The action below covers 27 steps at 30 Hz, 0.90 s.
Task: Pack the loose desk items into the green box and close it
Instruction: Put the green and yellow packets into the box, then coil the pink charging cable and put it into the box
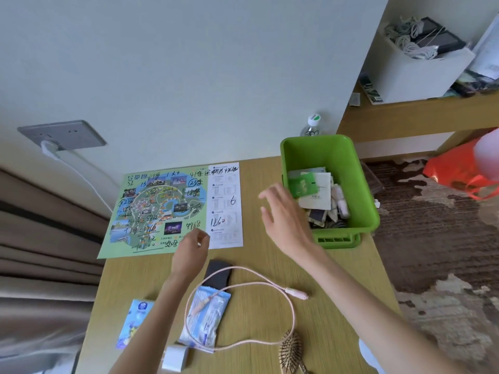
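Handwriting in black ink covered the map (151,211), which lay flat at the far left of the table (253,249). The numbers "1260" and "6" were readable on its white strip, and "4968" on the green part. The printed text was too small to read.

The left hand (191,249) was at the near edge of the map with curled fingers (201,236). Whether they pinched the paper could not be told. The right hand (286,211) hovered just left of the box (318,155), fingers straight and spread, holding nothing.

The box stood at the far right of the table, open on top. Inside it were a green sachet (302,186), white paper packets and other small things. A bottle (313,122) with a green-and-white cap stood behind it; the label was not readable.

Nearer on the table lay a pink cable (293,314) in a loop, crossing a pack of wipes (208,319) and a dark pouch (217,273). The print on the wipes was blurred. A blue packet (135,322) lay left of the left forearm, a white charger (175,357) at the near edge, and a brush (291,349) near the right forearm.
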Each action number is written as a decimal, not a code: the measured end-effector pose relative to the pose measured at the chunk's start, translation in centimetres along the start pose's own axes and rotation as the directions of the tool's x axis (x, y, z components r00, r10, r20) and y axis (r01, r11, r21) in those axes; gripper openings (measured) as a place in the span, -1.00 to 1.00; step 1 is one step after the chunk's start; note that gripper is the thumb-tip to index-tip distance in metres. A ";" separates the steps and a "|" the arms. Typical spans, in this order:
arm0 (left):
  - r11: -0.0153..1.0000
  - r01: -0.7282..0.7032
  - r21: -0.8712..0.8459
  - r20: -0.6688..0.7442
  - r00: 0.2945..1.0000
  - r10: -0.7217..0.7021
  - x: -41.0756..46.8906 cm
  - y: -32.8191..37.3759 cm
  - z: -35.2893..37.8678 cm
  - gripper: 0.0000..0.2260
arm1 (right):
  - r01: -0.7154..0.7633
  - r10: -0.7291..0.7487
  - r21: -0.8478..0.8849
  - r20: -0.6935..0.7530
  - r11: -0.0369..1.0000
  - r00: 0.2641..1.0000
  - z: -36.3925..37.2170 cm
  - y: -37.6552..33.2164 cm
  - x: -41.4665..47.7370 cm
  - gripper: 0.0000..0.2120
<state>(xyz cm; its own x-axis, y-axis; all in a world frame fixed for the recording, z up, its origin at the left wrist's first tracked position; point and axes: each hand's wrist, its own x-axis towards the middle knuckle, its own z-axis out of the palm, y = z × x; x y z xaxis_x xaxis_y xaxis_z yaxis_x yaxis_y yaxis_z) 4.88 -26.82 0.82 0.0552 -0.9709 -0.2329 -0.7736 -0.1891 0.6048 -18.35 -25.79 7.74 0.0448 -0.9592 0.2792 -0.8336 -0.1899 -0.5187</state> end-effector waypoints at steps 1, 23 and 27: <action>0.999 0.016 0.046 0.006 1.000 -0.016 -0.7 -1.4 -0.1 -0.89 | 0.039 -0.039 0.009 0.045 0.999 0.998 1.4 -1.0 -1.0 -0.80; 1.000 -0.008 0.008 0.103 0.995 0.007 -14.4 -14.4 -1.0 -0.86 | 0.362 -0.236 -0.108 0.583 0.926 0.777 13.8 -5.6 -10.5 -0.96; 0.985 -0.109 0.136 0.246 0.966 0.073 -15.7 -15.4 -1.5 -0.58 | 0.391 -0.253 -0.113 0.593 0.914 0.764 13.7 -5.9 -10.7 -0.95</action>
<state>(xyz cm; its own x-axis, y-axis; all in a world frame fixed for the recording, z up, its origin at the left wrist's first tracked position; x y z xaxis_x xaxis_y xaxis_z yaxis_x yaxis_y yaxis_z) 16.87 -8.89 -3.72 -0.1585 -0.9160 -0.3684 -0.8536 -0.0604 0.5175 -6.39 -17.33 -3.27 0.5721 -0.8090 -0.1346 -0.8062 -0.5246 -0.2737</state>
